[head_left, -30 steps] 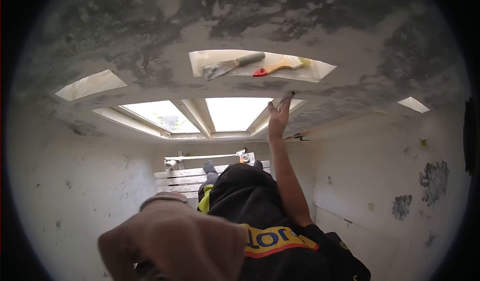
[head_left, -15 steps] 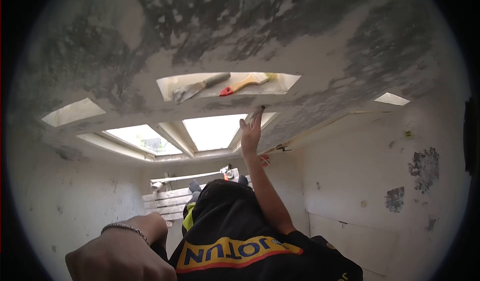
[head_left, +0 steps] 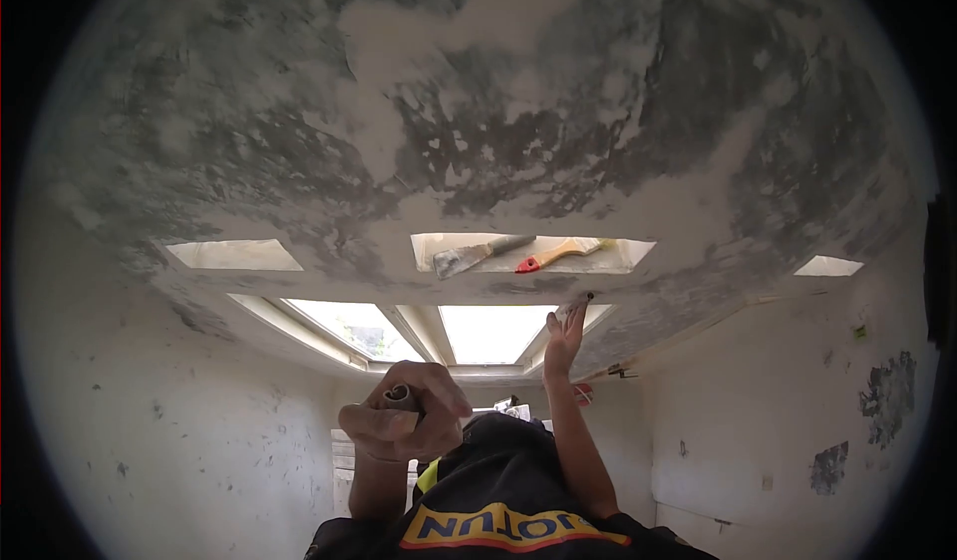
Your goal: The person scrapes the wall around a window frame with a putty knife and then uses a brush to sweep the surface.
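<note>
Most of the view is taken up by a broad plastered surface [head_left: 498, 112], mottled with grey and white patches. It is bordered on the right by a pale wall [head_left: 778, 411] marked with a few dark spots. Two bright lit openings [head_left: 493, 333] are seen beyond the lower edge of the surface.

A black shirt [head_left: 498, 480] with a yellow and red logo is seen at the bottom. A long recess [head_left: 638, 254] is cut into the surface near its lower edge.

The left hand [head_left: 404, 425] is held up in front of the shirt and is clenched around a small roll [head_left: 401, 397]. Its end can be seen between the fingers. The right hand [head_left: 561, 339] is raised on an outstretched arm to the lower edge of the surface, just under the right end of the recess. A small pale tool [head_left: 575, 307] is gripped in its fingers, with the tip touching the surface. Its kind cannot be told.

A putty knife [head_left: 469, 256] is laid in the left half of the recess. A brush [head_left: 558, 253] with a red and yellow handle is laid just beside it, toward the right end.
</note>
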The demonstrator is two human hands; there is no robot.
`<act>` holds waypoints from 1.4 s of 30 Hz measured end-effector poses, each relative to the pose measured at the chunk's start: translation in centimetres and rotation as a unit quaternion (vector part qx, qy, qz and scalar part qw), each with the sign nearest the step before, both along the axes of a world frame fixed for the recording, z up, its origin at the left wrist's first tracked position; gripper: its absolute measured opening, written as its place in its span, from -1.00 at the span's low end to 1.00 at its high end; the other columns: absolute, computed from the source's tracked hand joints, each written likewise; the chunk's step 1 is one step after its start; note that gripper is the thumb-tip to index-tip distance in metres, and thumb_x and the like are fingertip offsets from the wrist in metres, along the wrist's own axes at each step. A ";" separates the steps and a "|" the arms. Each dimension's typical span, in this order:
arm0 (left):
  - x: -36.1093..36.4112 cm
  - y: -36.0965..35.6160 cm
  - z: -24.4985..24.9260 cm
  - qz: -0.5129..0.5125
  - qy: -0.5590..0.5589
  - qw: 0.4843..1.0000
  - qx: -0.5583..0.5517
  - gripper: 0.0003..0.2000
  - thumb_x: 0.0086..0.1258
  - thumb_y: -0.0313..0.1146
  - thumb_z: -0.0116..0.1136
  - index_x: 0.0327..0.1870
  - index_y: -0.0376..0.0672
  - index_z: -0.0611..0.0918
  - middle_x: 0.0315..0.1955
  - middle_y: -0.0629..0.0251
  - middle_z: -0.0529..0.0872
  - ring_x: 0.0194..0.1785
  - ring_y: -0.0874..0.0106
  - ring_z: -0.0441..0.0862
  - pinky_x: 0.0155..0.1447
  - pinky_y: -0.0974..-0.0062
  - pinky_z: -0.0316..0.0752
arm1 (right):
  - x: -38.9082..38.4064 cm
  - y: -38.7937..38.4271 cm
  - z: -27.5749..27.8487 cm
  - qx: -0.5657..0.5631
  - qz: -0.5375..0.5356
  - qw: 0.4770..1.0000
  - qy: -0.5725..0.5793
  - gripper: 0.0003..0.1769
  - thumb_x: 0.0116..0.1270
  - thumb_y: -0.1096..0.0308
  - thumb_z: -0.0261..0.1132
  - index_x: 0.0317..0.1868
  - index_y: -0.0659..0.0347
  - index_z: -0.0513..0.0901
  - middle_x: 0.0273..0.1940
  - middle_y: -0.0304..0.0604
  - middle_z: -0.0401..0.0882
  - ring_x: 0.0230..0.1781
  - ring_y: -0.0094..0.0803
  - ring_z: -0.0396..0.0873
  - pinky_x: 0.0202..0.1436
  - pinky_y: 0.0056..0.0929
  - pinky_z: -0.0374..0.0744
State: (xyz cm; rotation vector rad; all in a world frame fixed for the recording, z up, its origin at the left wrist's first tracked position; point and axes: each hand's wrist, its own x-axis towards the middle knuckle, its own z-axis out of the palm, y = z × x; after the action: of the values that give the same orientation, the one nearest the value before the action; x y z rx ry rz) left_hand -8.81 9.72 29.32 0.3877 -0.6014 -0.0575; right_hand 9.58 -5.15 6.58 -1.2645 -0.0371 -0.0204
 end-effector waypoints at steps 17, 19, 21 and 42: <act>0.4 1.0 -2.4 0.174 0.188 0.950 0.176 -0.74 0.37 -0.39 0.11 -0.11 -0.46 0.46 -0.74 0.44 0.29 -0.82 0.70 0.07 -0.77 0.62 -0.06 | 0.2 -0.1 0.0 0.006 0.001 0.999 -0.033 -0.12 0.33 0.65 0.17 0.56 0.30 -0.11 0.57 0.13 -0.12 0.59 -0.11 -0.10 0.60 -0.18 -0.07; 0.1 0.7 -2.7 0.251 0.085 0.922 0.283 -0.79 0.29 -0.46 0.11 -0.18 -0.45 0.48 -0.75 0.40 0.37 -0.82 0.64 0.14 -0.75 0.59 0.01 | 0.0 -0.3 0.0 -0.018 0.006 1.000 -0.018 -0.12 0.33 0.65 0.17 0.56 0.30 -0.11 0.57 0.13 -0.12 0.59 -0.10 -0.09 0.59 -0.18 -0.07; -1.9 -0.6 -4.2 0.242 -0.015 0.956 0.166 -0.79 0.26 -0.49 0.14 -0.17 -0.46 0.51 -0.74 0.31 0.45 -0.83 0.53 0.25 -0.74 0.54 0.08 | -0.1 -0.5 0.6 -0.044 0.011 0.999 -0.012 -0.12 0.34 0.64 0.19 0.56 0.31 -0.10 0.57 0.13 -0.12 0.59 -0.11 -0.09 0.59 -0.21 -0.05; -2.7 -1.0 6.6 -0.107 -0.191 0.971 0.095 -0.64 0.35 -0.32 0.30 0.07 -0.38 0.67 -0.59 0.21 0.69 -0.77 0.62 0.46 -0.74 0.69 0.14 | -0.1 -0.5 0.6 -0.042 0.031 0.998 -0.029 -0.14 0.40 0.55 0.16 0.54 0.41 -0.18 0.57 0.17 -0.20 0.61 -0.12 -0.20 0.60 -0.27 -0.06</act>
State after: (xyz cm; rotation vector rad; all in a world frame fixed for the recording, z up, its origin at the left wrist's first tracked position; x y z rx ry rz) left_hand -11.51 8.70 35.92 0.5235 -1.0226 -0.2527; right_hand 9.49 -5.62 7.19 -1.3451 -0.1283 -0.0015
